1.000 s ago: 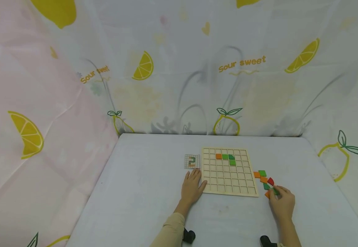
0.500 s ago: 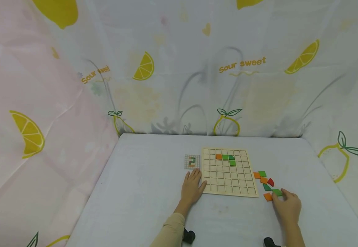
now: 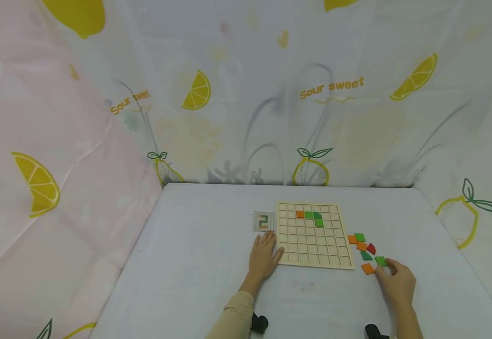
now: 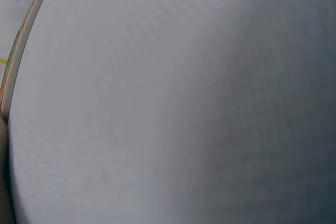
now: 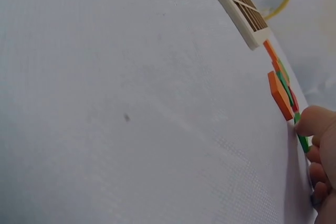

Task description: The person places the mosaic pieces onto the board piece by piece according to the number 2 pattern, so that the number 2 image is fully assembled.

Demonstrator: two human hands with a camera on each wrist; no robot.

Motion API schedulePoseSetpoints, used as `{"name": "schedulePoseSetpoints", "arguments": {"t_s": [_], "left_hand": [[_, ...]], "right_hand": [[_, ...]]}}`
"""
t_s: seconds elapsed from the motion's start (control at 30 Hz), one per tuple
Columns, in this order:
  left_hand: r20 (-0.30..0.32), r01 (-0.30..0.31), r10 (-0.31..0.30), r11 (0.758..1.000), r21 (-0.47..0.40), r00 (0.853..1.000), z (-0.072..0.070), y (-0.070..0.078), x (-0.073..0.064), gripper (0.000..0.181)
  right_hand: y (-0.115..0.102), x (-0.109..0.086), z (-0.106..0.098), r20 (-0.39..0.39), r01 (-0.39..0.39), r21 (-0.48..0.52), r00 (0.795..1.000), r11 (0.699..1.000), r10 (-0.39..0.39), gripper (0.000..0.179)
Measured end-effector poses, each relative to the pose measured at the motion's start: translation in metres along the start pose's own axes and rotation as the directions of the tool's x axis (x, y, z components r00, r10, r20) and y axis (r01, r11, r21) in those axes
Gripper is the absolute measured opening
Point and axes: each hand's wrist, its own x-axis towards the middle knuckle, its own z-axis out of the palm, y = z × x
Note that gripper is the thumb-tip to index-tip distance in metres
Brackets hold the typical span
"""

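A light wooden grid board [image 3: 305,245] lies flat on the table, an orange square tile [image 3: 300,214], green square tiles [image 3: 319,222] and a dark green rounded tile [image 3: 317,215] set in its upper cells. My left hand [image 3: 264,256] rests at the board's left edge, fingers extended, thumb touching the frame. Beyond its fingertips lies a small pattern card [image 3: 263,221]. To the right of the board, my right hand [image 3: 398,281] pinches a light green square tile [image 3: 380,261] between thumb and fingers; the right wrist view shows this green tile [image 5: 302,136] partly covered by the hand.
Beside the board's right edge lie several loose tiles: an orange square [image 3: 368,269], a dark green rounded piece [image 3: 366,255], a red rounded piece [image 3: 371,248] and a green square [image 3: 359,237]. A white cloth covers the table [image 3: 195,263]; lemon-printed curtains [image 3: 237,117] stand behind.
My right hand has drawn the light green tile slightly right, away from the orange and dark green pieces, which now show fully. The left hand has stayed still.
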Motion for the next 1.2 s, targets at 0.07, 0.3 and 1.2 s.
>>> {"name": "schedulePoseSetpoints", "arguments": {"t_s": [0.07,0.3,1.2], "left_hand": [[0.0,-0.001,0.001,1.0,-0.005,1.0,0.0,0.0,0.0,0.051],[0.003,-0.001,0.001,1.0,-0.009,1.0,0.0,0.0,0.0,0.051],[0.005,0.005,-0.005,1.0,-0.003,1.0,0.001,0.0,0.0,0.052]], "right_hand": [[0.0,0.0,0.002,-0.032,0.016,0.004,0.999,1.0,-0.016,0.039],[-0.001,0.003,0.011,-0.089,0.057,0.035,0.995,0.998,-0.054,0.035],[-0.019,0.035,0.006,0.257,0.354,-0.056,0.908,0.933,-0.329,0.035]]}}
